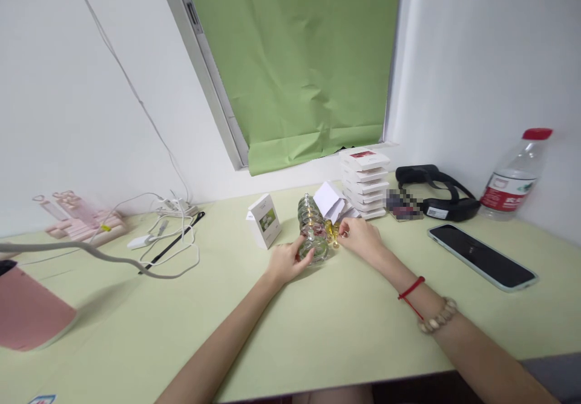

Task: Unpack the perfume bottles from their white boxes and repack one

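A row of clear ribbed glass bottles point(310, 216) stands at the middle of the table, with greenish and pinkish tints showing through. Against the nearest bottle point(316, 250) rests my left hand point(288, 263), thumb and fingers curled around its left side. To the right of the row, several small shiny gold pieces point(334, 234) lie close together. My right hand point(363, 239) is beside them, fingertips pinched at a small item that I cannot make out. A white box with a green picture point(265, 222) stands left of the bottles, its top flap raised.
Behind my right hand are folded white papers point(330, 201) and a stack of flat white boxes point(364, 183). Farther right are a black headset-like strap point(436, 192), a phone point(481, 256) and a water bottle point(512, 177). Tangled cables point(177, 241) and a pink container point(34, 310) occupy the left.
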Demonstrator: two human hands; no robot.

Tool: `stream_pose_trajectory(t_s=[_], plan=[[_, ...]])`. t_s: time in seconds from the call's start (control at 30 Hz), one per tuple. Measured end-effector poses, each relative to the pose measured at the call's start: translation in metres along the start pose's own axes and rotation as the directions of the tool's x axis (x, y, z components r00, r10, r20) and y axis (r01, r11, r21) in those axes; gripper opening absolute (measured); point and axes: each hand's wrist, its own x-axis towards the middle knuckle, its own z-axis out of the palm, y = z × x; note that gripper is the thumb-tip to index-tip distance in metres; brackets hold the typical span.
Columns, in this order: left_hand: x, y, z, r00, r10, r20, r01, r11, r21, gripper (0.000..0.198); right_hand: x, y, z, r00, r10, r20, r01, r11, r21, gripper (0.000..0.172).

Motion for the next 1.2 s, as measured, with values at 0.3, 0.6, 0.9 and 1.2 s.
stream_pose_trajectory(t_s=[0.3,0.6,0.9,1.2], plan=[[0.0,0.0,0.0,0.998,-0.05,-0.031,0.047,0.995,-0.083,0.038,-0.002,-0.004,-0.001,0.99,-0.053,-0.127,0.052,0.999,-0.007,0.008],[0.002,-0.002,0.003,0.997,-0.069,-0.028,0.067,0.996,-0.054,0.042,-0.014,-0.019,0.002,0.989,-0.148,-0.001,0.147,0.987,-0.064,0.049],[0.002,-0.003,0.002,0.998,-0.052,0.031,0.053,0.998,-0.04,0.039,-0.011,-0.016,0.002,0.995,-0.08,0.054,0.077,0.995,0.056,0.049],[0.0,-0.006,0.003,0.998,0.047,0.037,-0.042,0.992,-0.121,0.038,-0.017,-0.027,0.004,0.947,-0.272,-0.173,0.32,0.854,0.41,0.027]])
